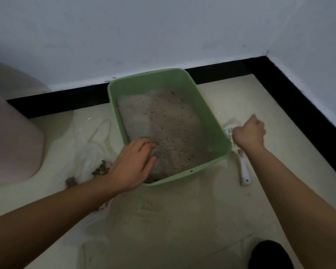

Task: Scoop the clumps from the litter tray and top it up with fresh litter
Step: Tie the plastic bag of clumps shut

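A green litter tray [211, 121] sits on the pale floor by the wall, with grey litter [163, 121] spread inside. My left hand [132, 164] rests on the tray's near-left rim, its fingers relaxed and reaching over onto the litter. A white slotted scoop [243, 167] lies on the floor just right of the tray, handle toward me. My right hand [248, 133] hovers over the scoop's head with curled fingers; whether it grips the scoop is hidden. Dark clumps [101, 168] lie on a clear plastic bag [91, 140] left of the tray.
A large pink rounded object [14, 140] stands at the left. A black skirting [299, 98] runs along both walls, which meet in a corner at the right. Litter dust marks the floor in front of the tray. A dark shape [270, 255] shows at the bottom right.
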`<state>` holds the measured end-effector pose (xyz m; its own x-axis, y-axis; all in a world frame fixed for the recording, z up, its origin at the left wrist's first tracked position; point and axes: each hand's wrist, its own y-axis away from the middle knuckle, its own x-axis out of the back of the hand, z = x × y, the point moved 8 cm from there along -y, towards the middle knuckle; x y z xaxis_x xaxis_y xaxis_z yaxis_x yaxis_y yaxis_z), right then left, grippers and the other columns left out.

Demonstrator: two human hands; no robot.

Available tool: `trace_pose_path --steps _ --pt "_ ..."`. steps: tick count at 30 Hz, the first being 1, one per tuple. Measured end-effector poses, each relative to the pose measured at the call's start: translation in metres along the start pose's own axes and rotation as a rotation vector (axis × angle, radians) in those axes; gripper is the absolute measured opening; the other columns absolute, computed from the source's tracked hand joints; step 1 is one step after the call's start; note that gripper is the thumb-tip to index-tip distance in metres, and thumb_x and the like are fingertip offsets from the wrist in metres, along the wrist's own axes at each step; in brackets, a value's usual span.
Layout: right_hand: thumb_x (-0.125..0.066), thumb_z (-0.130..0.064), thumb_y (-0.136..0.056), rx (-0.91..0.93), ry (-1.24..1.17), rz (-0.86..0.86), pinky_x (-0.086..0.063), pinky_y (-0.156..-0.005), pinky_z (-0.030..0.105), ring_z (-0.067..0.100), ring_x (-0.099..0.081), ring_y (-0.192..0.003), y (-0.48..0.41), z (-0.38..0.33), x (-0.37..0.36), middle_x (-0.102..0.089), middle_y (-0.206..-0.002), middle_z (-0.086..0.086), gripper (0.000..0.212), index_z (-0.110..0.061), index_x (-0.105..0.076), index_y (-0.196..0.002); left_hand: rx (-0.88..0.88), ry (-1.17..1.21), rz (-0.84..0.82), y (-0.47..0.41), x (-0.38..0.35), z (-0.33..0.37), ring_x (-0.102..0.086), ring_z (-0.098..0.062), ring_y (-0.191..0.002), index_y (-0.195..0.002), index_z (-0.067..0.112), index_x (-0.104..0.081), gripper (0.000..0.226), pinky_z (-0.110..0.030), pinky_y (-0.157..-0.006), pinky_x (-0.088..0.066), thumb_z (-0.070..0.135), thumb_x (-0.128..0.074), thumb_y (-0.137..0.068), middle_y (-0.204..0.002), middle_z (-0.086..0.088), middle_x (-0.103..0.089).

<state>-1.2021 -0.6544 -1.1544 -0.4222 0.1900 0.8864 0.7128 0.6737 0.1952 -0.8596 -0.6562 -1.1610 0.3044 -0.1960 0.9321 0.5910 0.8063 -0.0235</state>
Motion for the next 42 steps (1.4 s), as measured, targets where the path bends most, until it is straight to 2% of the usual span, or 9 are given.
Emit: trace_pose_path --steps 7,13,17,19,22,26,30,36,42 --pt "-0.053 -0.02 -0.097 0.826 -0.192 -0.176 -0.048 -0.097 0.039 0.022 -0.057 -0.109 0.111 -0.207 -0.065 -0.057 -0.13 0.009 0.049 -0.012 -0.044 -0.144 0.062 0.064 0.165 0.099 0.035 -0.042 -0.055 -0.024 -0.11 -0.114 0.011 -0.062 0.039 -0.037 -0.091 -0.044 0.041 -0.042 -0.098 -0.118 -0.005 -0.057" --pt "-0.048 -0.015 -0.096 1.35 0.203 -0.37 -0.033 -0.113 0.045 0.033 -0.028 -0.143 0.229 -0.3 -0.171 -0.023 -0.159 0.016 0.071 -0.015 -0.012 -0.157 -0.046 -0.177 -0.264 0.177 0.007 -0.066 -0.053 -0.021 -0.107 -0.124 0.021 -0.057 0.097 -0.04 -0.097 -0.041 0.094 -0.043 -0.063 -0.117 0.001 -0.058" --pt "-0.055 -0.02 -0.093 1.154 0.345 -0.463 -0.046 -0.1 0.048 0.04 -0.047 -0.125 0.228 -0.315 -0.214 -0.036 -0.147 0.022 0.087 -0.017 0.005 -0.157 -0.204 -0.321 -0.246 0.198 -0.003 -0.07 -0.057 -0.02 -0.106 -0.136 0.024 -0.05 0.069 -0.035 -0.097 -0.036 0.058 -0.056 -0.076 -0.116 0.001 -0.061" --pt "-0.051 -0.027 -0.097 1.108 0.362 -0.481 -0.05 -0.09 0.041 0.036 -0.057 -0.111 0.227 -0.316 -0.218 -0.055 -0.128 0.019 0.059 -0.007 -0.031 -0.149 -0.181 -0.23 -0.009 0.194 0.019 -0.075 -0.064 -0.02 -0.082 -0.117 0.022 -0.065 0.036 -0.031 -0.083 -0.04 0.029 -0.056 -0.082 -0.093 0.001 -0.068" --pt "-0.045 -0.033 -0.101 1.141 0.163 -0.465 -0.046 -0.073 0.033 0.029 -0.061 -0.09 0.237 -0.325 -0.19 -0.066 -0.096 0.012 0.036 -0.006 -0.068 -0.103 0.104 -0.01 0.349 0.179 0.074 -0.095 -0.06 -0.018 -0.069 -0.105 0.03 -0.06 0.017 -0.027 -0.067 -0.042 0.027 -0.046 -0.096 -0.081 0.001 -0.067" --pt "-0.052 -0.031 -0.09 0.986 -0.391 -0.529 -0.055 -0.068 0.047 0.022 -0.054 -0.063 0.249 -0.338 -0.127 -0.053 -0.064 0.011 0.035 0.0 -0.065 -0.082 0.619 0.604 0.807 0.177 0.13 -0.135 -0.054 0.0 -0.064 -0.084 0.025 -0.059 0.022 -0.014 -0.058 -0.043 0.024 -0.047 -0.102 -0.073 0.003 -0.058" --pt "-0.052 -0.02 -0.081 0.846 -0.954 -0.494 -0.045 -0.068 0.038 0.017 -0.048 -0.069 0.252 -0.333 -0.059 -0.05 -0.066 0.007 0.027 -0.005 -0.052 -0.059 0.822 1.097 1.01 0.164 0.145 -0.156 -0.068 -0.01 -0.082 -0.108 -0.009 -0.06 0.038 -0.024 -0.07 -0.052 0.023 -0.042 -0.099 -0.087 -0.011 -0.073" --pt "-0.062 -0.029 -0.089 0.75 -0.729 -0.85 -0.045 -0.094 0.035 0.008 -0.061 -0.101 0.248 -0.307 -0.094 -0.065 -0.113 -0.005 0.023 -0.022 -0.063 -0.111 0.85 1.602 1.068 0.141 0.124 -0.152 -0.039 -0.016 -0.046 -0.078 0.016 -0.046 0.044 -0.032 -0.063 -0.043 0.047 -0.024 -0.1 -0.051 0.0 -0.034" --pt "-0.071 -0.02 -0.089 0.714 -0.638 -0.826 -0.048 -0.104 0.043 0.016 -0.052 -0.127 0.231 -0.266 -0.128 -0.05 -0.139 0.004 0.076 -0.021 -0.016 -0.143 0.85 1.457 1.147 0.153 0.116 -0.16 -0.041 -0.008 -0.059 -0.109 0.021 -0.051 0.049 -0.03 -0.061 -0.046 0.063 -0.035 -0.088 -0.071 0.005 -0.04"
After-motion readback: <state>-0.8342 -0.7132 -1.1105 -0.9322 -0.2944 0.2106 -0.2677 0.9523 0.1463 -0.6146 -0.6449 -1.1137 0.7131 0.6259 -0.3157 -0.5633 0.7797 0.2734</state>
